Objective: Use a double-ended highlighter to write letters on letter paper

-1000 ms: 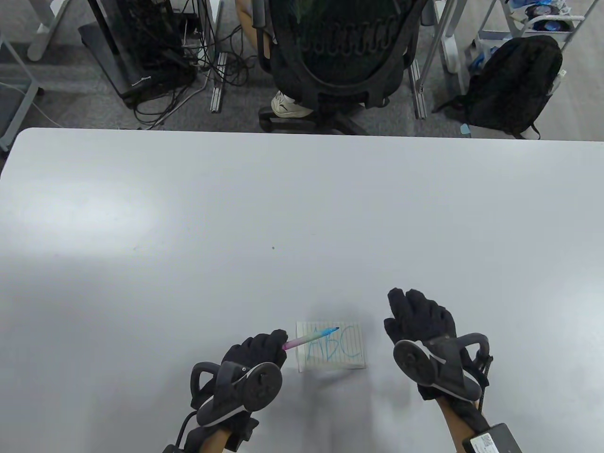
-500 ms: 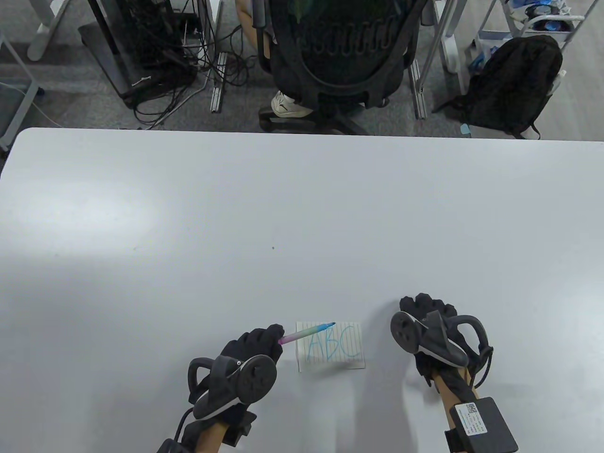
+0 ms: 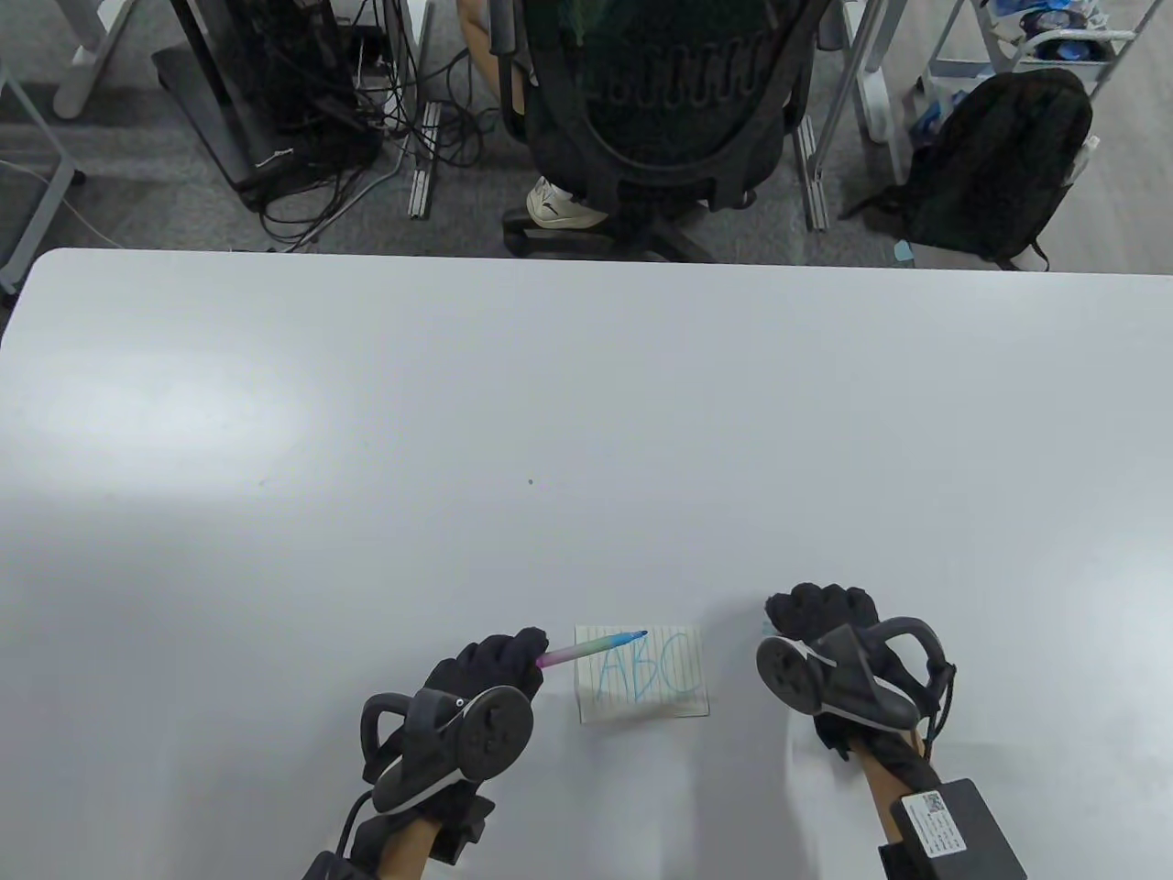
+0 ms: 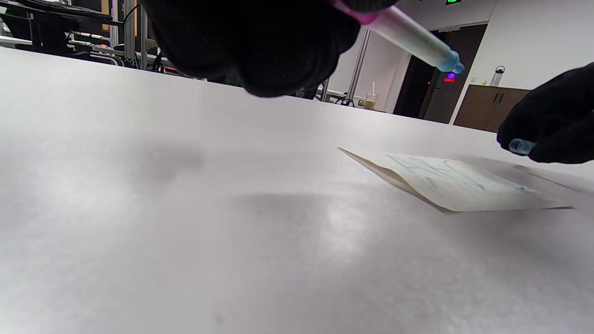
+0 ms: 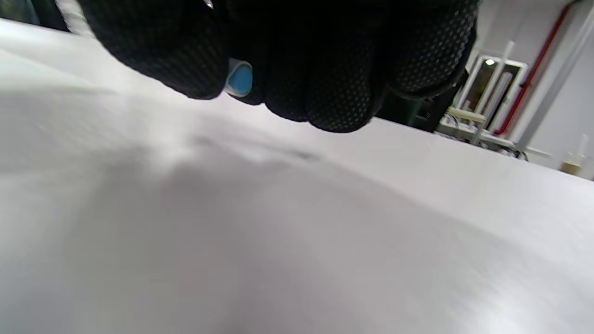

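A small lined letter paper [image 3: 643, 676] [image 4: 457, 183] lies near the table's front edge with "ABC" written on it in blue. My left hand [image 3: 499, 665] [image 4: 260, 41] grips the pink end of a double-ended highlighter [image 3: 591, 648] [image 4: 408, 35]; its blue tip hovers over the paper's top edge. To the right of the paper my right hand [image 3: 820, 610] [image 5: 297, 60] is curled round a small blue cap [image 5: 240, 78] [image 4: 520, 146], which barely shows in the table view.
The white table [image 3: 586, 412] stretches away behind the hands. Beyond its far edge stand a black office chair [image 3: 655, 101], a black backpack [image 3: 994, 165] and a tangle of cables [image 3: 339, 137] on the floor.
My right hand went from open fingers above the table to curled fingers and drew back slightly toward me. The left hand with the highlighter shifted a little left and down.
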